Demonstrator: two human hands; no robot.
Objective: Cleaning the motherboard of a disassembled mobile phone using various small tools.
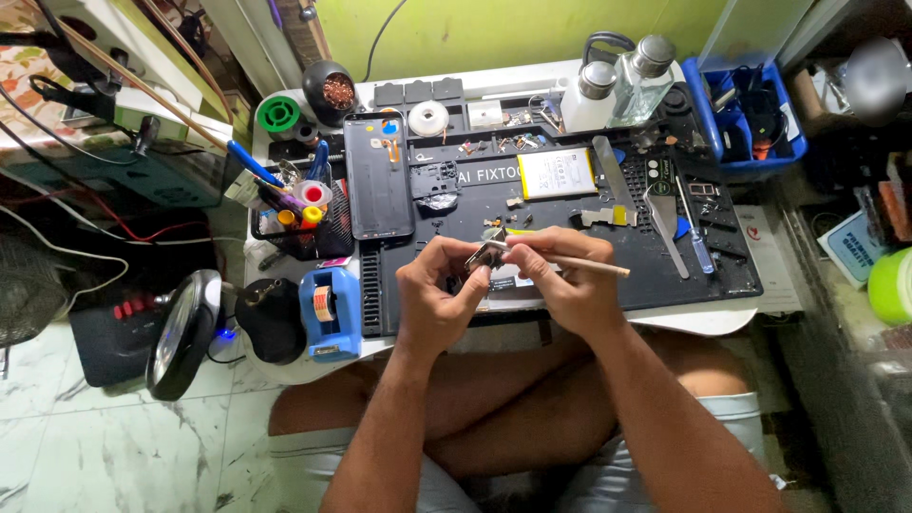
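A: Black rubber work mat (589, 290), covering most of the white bench top. Opened dark phone body (378, 177), flat, rear panel off, at mat's far left corner. Flat yellow-and-white battery cell (557, 174) near far edge, centre.

B: Noted. Blue tape dispenser (329, 313) off mat's near left corner. And the hands?

A: Both raised over mat's near edge, centre. Left hand (439, 302) clenched round a small silvery metal part (485, 255), pinched by thumb and fingertips. Right hand (568, 277) gripping a thin pale stick-handled tool (591, 265), pen-fashion, tip at the part.

B: Handling of the part?

A: Judged light, thin, stiff yet easily bent; probably slick and fragile. Best taken by its outer edges, not the faces. Finer detail too small to tell.
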